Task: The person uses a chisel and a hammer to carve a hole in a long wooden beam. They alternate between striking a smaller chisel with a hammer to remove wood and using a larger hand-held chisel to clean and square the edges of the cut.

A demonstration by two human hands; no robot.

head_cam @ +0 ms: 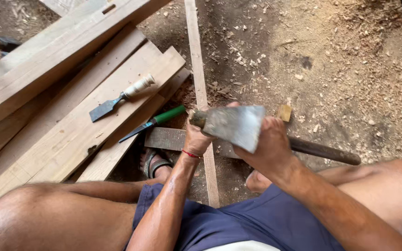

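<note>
Hatchet [236,125], judged head-heavy, rigid and sharp-edged: left hand [196,137] holds its poll end, right hand [268,148] closed around the blade near the dark handle [324,151].

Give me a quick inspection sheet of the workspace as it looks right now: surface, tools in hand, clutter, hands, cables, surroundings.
Surface: dirt ground strewn with wood chips and sawdust.
Job's things: hatchet with a broad metal blade and a dark handle running right; thin wooden strip lying lengthwise under the hands.
Clutter: white-handled chisel on the stacked planks; green-handled chisel at the planks' edge; small wood block on the ground.
Hands: left hand grips the blade's left end; right hand is closed on the hatchet near the head.
Cables: nothing seen.
Surroundings: person's bare knees, blue shorts, sandalled foot.
</note>
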